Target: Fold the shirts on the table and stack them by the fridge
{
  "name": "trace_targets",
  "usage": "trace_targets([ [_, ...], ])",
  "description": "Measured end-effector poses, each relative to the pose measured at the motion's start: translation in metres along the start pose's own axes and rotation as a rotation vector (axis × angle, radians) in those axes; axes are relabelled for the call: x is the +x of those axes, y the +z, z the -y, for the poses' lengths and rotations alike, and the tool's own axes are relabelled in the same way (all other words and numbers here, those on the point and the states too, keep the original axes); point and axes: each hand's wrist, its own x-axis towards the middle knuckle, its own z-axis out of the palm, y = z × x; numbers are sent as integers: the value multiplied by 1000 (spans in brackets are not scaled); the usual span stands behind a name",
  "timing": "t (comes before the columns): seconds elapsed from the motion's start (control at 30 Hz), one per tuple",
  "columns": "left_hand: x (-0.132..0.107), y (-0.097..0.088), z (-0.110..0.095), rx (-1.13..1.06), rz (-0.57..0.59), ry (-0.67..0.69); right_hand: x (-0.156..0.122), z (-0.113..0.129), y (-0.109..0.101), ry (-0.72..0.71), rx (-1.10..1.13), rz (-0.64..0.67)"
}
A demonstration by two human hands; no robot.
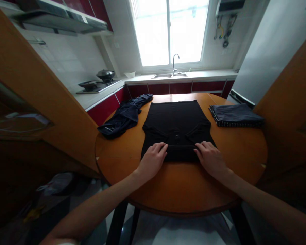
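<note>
A black shirt (177, 122) lies flat on the round wooden table (181, 183), its sleeves folded in and its collar end toward me. My left hand (153, 159) rests palm down on the shirt's near left corner, fingers stretched out. My right hand (211, 157) lies flat on the near right corner, fingers apart. Neither hand holds anything.
A crumpled dark garment (123, 117) hangs over the table's far left edge. A folded grey garment (236, 115) sits at the far right. Behind are a kitchen counter with sink and tap (174, 66), a stove with pans (99, 81), and wooden panels on both sides.
</note>
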Motion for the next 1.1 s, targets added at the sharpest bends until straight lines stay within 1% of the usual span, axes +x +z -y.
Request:
trace_targets([
  [0.07, 3, 0, -15, -1, 40, 175, 0, 6, 1, -170, 90, -45],
  [0.1, 5, 2, -22, -10, 70, 237, 0, 8, 4, -255, 131, -41],
  [0.13, 7, 7, -26, -15, 97, 270, 0, 9, 7, -331, 156, -22],
  [0.2, 10, 18, -31, -16, 137, 263, 0, 9, 16, -422, 159, 30],
  [0.3, 7, 33, -28, -16, 178, 197, -1, 1, 28, -444, 130, 92],
  [0.37, 5, 39, -24, -14, 190, 166, -1, -5, 32, -449, 118, 108],
  [0.43, 3, 39, -21, -8, 192, 149, 0, -8, 32, -454, 103, 107],
  [0.53, 3, 32, -18, -6, 190, 146, 2, -13, 28, -428, 75, 74],
  [0.63, -3, 15, -9, -21, 125, 101, -3, -26, 17, -342, 71, 16],
  [0.7, -13, 2, 3, -46, 53, 14, -12, -40, 7, -251, 88, -25],
  [0.77, -26, -8, 17, -61, 13, -130, -25, -55, -2, -142, 106, -57],
  [0.8, -33, -12, 25, -70, 17, -183, -32, -60, -6, -90, 112, -65],
  [0.87, -44, -15, 37, -125, 41, -237, -44, -66, -11, -16, 120, -64],
  [0.93, -50, -15, 44, -183, 63, -254, -51, -66, -10, 10, 127, -48],
  [1.0, -51, -13, 45, -220, 68, -261, -51, -62, -7, 7, 137, -39],
  [1.1, -46, -11, 45, -250, 58, -267, -45, -56, -2, 2, 148, -42],
])
